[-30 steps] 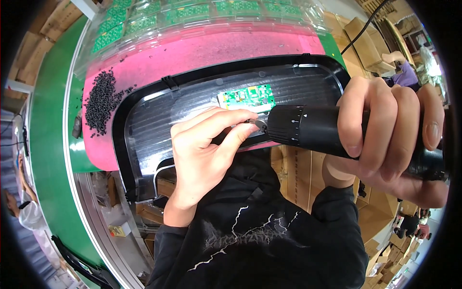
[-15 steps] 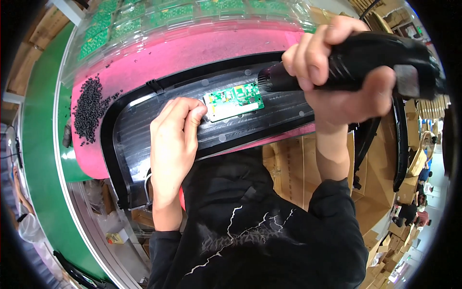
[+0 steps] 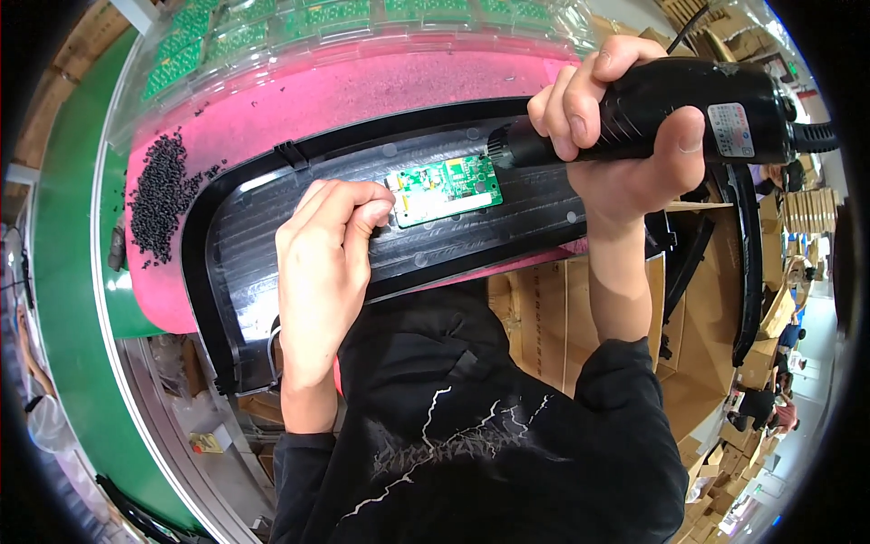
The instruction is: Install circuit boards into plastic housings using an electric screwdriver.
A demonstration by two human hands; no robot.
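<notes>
the right hand [image 3: 625,145] is wrapped tight around a black electric screwdriver [image 3: 671,109], its tip at the green circuit board [image 3: 446,189] lying in the black plastic housing [image 3: 299,236]. the left hand [image 3: 326,249], fingers curled and holding nothing, presses the board's left edge.

The tip of the black electric screwdriver [image 3: 671,109] is hidden where it meets the small green circuit board [image 3: 446,189]. The left hand's [image 3: 328,263] fingertips cover the board's left edge. The long black plastic housing [image 3: 381,227] passes under the right hand [image 3: 625,150]. The loose heap of black screws [image 3: 161,198] is too small to tell apart singly.
</notes>
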